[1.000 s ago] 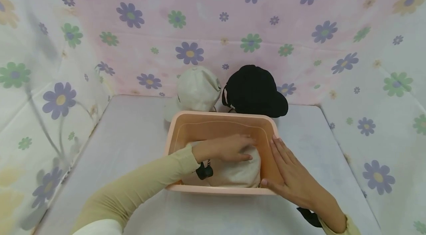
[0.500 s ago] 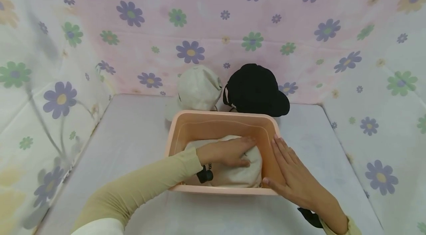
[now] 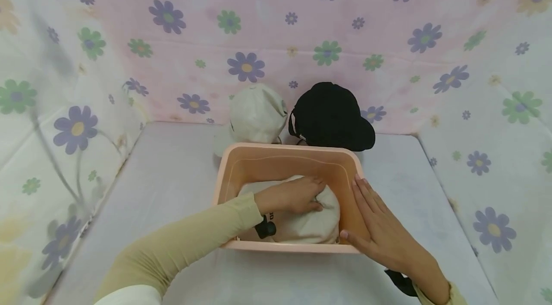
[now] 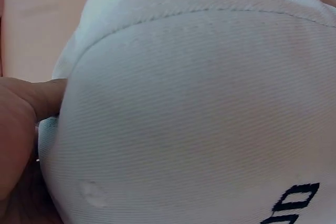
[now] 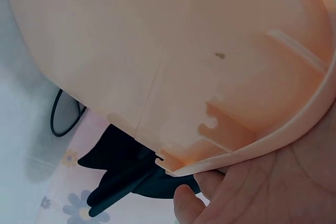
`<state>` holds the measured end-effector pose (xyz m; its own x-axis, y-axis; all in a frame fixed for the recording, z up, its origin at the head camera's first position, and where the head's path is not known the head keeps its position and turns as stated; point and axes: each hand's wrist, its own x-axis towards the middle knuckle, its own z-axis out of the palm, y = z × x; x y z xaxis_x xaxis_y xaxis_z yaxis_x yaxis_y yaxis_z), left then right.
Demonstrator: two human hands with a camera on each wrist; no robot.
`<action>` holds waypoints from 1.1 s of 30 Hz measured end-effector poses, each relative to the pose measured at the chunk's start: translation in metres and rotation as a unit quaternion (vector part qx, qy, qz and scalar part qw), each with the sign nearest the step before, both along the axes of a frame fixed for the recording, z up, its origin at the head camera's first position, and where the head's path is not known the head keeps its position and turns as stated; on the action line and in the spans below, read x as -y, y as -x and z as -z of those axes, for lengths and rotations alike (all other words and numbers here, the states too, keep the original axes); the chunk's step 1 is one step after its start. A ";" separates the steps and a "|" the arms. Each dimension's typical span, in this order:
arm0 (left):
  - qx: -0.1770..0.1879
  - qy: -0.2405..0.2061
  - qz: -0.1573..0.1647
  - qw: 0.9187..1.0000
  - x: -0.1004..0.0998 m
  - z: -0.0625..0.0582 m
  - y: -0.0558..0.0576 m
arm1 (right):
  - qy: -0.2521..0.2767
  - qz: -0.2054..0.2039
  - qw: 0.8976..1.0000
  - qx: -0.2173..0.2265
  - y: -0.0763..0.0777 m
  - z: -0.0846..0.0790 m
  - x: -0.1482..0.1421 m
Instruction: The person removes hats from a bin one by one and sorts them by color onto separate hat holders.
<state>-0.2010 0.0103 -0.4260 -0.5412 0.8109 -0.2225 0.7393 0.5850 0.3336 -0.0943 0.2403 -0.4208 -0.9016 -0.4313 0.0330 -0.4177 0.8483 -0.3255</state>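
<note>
A cream cap (image 3: pixel 310 223) with dark lettering lies in a peach plastic bin (image 3: pixel 284 247). My left hand (image 3: pixel 293 195) reaches into the bin and grips the cap's fabric with curled fingers. In the left wrist view, the thumb and fingers pinch the edge of the cap (image 4: pixel 184 103). My right hand (image 3: pixel 384 228) rests along the bin's right rim, its fingers straight and the thumb near the front corner. The right wrist view shows the palm against the rim of the bin (image 5: pixel 131 51).
Behind the bin stand another off-white cap (image 3: pixel 257 113) and a black cap (image 3: pixel 329 118), side by side on the pale tabletop (image 3: pixel 181 166). Flower-print cloth walls (image 3: pixel 276 31) enclose the back and both sides.
My left hand has come down onto the cap, and its fingers have curled into the fabric, bunching it up. The right hand keeps its place on the rim.
</note>
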 end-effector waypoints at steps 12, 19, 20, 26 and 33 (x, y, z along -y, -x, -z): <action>0.023 -0.016 0.001 1.000 0.007 -0.016 0.001 | 0.018 0.013 1.000 0.019 -0.001 -0.001 0.000; 0.088 -0.073 0.009 0.993 0.021 -0.025 0.005 | 0.023 0.022 0.999 0.027 -0.002 0.000 0.001; 0.093 -0.089 0.011 0.992 0.024 -0.026 0.005 | 0.023 0.020 0.999 0.025 -0.002 0.000 0.001; 0.091 -0.175 0.020 0.980 0.038 -0.033 0.004 | 0.019 0.014 0.999 0.022 0.000 0.000 0.003; 0.095 -0.182 0.028 0.978 0.038 -0.026 0.008 | 0.025 0.019 0.999 0.027 0.000 0.000 0.001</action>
